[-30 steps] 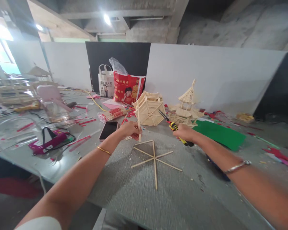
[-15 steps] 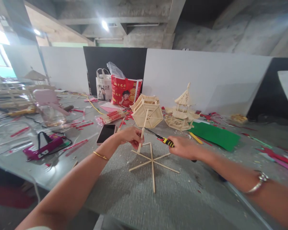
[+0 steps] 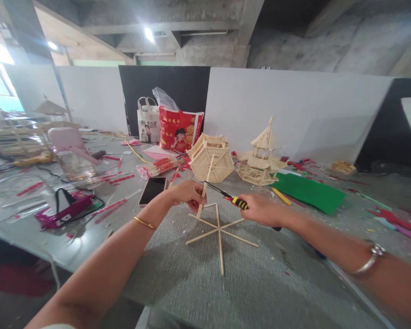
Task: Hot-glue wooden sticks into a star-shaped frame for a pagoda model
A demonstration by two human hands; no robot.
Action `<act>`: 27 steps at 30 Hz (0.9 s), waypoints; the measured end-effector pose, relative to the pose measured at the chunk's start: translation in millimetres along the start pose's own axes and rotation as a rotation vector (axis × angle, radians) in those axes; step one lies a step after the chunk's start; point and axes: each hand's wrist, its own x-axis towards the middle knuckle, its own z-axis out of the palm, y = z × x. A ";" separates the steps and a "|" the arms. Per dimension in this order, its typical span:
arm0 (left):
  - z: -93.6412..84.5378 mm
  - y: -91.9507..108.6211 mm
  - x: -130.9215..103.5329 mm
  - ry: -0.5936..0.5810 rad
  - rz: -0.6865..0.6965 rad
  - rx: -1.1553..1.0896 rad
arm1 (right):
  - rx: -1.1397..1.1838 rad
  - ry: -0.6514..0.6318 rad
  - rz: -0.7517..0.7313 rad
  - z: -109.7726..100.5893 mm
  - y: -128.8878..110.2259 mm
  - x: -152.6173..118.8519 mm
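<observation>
On the red bag (image 3: pixel 180 130), against the black panel (image 3: pixel 164 80), gold characters seem to read 老鳳祥; beside it, the white tote (image 3: pixel 148 125) shows characters ending in 古茗, the rest too small to make out. White marks on the purple object (image 3: pixel 56 214) cannot be read. At the left edge, the clutter blurs and a pale wooden model is cut off.

The left hand (image 3: pixel 189 194) has its fingers closed on a wooden stick (image 3: pixel 210 170), which leans above the tabletop (image 3: pixel 178 278); the fingers hide part of it. The fingers of the right hand (image 3: pixel 260 210) are wrapped round yellow-and-black pliers (image 3: pixel 239 203), covering much of the handles. The pliers' tips meet the stick in view; whether they bite cannot be told. Below lies a six-armed stick frame (image 3: pixel 221 256), its upper left partly behind the stick. The hexagonal model (image 3: pixel 222 169) stands behind.
</observation>
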 end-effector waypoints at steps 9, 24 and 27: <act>0.8 -0.1 0.2 -0.014 -0.002 0.031 | -0.012 -0.003 -0.026 -1.7 0.0 0.5; -3.6 -2.1 0.8 -0.006 -0.022 0.037 | 0.006 0.032 -0.094 8.5 4.2 11.4; -6.8 -0.7 -2.9 -0.028 -0.035 0.037 | 0.026 0.008 -0.101 5.2 2.8 14.3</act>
